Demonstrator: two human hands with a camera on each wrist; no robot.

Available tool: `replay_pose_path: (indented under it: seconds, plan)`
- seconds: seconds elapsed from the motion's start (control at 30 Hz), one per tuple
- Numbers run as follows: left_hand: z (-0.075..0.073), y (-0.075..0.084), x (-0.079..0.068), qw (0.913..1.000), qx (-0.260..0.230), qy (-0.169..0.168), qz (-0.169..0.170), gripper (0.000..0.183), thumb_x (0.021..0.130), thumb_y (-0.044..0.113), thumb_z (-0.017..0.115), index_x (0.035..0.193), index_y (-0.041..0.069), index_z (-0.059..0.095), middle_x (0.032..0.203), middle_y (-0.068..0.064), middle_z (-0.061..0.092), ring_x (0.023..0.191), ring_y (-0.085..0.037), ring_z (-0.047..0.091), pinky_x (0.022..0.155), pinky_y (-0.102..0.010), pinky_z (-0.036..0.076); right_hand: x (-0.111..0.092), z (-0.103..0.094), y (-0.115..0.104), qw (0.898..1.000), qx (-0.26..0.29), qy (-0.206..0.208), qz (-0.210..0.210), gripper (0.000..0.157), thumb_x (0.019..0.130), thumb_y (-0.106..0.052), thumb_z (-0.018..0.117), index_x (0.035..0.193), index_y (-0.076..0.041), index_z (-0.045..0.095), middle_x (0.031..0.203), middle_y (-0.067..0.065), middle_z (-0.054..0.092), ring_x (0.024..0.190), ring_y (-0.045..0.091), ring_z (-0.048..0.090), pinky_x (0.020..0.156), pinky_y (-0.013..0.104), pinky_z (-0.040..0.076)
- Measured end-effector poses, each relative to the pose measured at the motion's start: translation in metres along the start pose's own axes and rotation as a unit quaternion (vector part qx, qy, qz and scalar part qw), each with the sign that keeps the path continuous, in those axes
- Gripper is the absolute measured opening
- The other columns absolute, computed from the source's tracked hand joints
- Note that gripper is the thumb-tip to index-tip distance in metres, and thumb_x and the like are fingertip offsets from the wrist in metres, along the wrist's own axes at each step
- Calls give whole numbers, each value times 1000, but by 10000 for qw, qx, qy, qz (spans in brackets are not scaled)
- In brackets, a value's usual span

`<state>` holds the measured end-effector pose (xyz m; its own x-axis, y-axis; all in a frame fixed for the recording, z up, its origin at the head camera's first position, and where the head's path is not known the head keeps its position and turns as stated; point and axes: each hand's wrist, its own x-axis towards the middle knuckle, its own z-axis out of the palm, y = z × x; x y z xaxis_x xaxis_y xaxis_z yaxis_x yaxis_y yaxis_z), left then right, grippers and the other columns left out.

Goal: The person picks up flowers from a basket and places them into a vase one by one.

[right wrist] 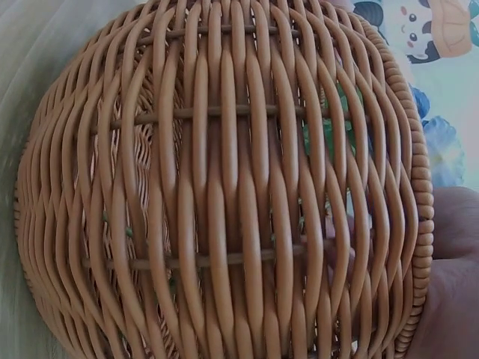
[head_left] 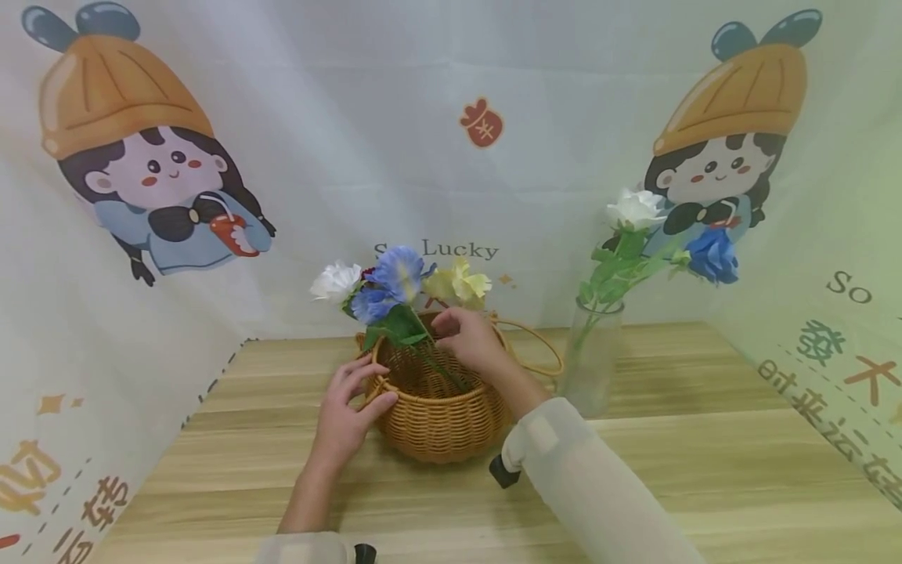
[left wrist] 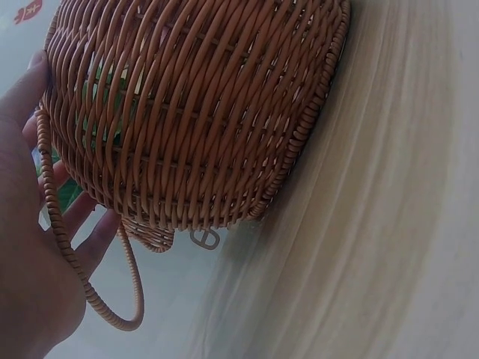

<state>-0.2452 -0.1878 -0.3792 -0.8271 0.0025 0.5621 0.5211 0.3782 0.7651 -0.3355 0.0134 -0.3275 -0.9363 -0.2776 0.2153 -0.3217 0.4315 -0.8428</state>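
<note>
A round wicker basket (head_left: pixel 440 427) stands on the wooden table. My left hand (head_left: pixel 345 407) holds its left rim, thumb toward the front and fingers spread round the side; in the left wrist view, that hand (left wrist: pixel 37 217) lies beside the hanging loop handle (left wrist: pixel 56 202). Over the basket's opening is my right hand (head_left: pixel 468 341), with bent fingers right at a green flower stem (head_left: pixel 444 368); I cannot tell whether they pinch it. Blue-purple flowers (head_left: pixel 396 274) and a white flower (head_left: pixel 337 282) lean out to the left. A yellow flower (head_left: pixel 461 283) rises just behind the right hand.
A clear glass vase (head_left: pixel 590 368) stands right of the basket, holding a white rose (head_left: pixel 634 209) and a blue flower (head_left: pixel 713 256). The basket's other handle (head_left: pixel 543 345) sticks out toward the vase. Printed cloth (head_left: pixel 338 117) hangs behind and along both sides.
</note>
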Motion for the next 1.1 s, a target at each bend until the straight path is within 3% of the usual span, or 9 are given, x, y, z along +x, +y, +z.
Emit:
replay_pose_path:
  seconds: [0.23,0.53,0.87,1.1]
  plan:
    - [-1,2,-1,10000,-15,-21,22,30,83,4,76,111,-3,66,135,-28,47,126,-40,43,93,-58,42,1,2,1,9985,-370,-302,270,21,89,0,67,110,-3,66,98,8,66,91,24,63,75,36,53]
    - [-1,2,-1,10000,8,-22,-3,29,83,5,75,111,0,67,136,-27,46,126,-40,43,94,-58,42,0,1,-2,9963,-613,-492,348,18,88,1,67,106,0,67,93,8,66,85,23,63,71,33,52]
    - [-1,2,-1,10000,-9,-44,-8,31,84,5,75,111,-3,66,136,-27,46,127,-40,42,95,-58,41,1,0,0,9917,-1034,-690,342,25,89,0,65,114,1,68,101,9,68,94,24,63,76,34,53]
    - [-2,3,-1,9999,7,-75,-73,31,84,7,75,113,-3,66,137,-27,45,127,-40,42,96,-58,40,2,0,-1,9899,-1199,-721,247,21,87,1,66,108,-1,71,102,8,69,95,24,63,74,34,52]
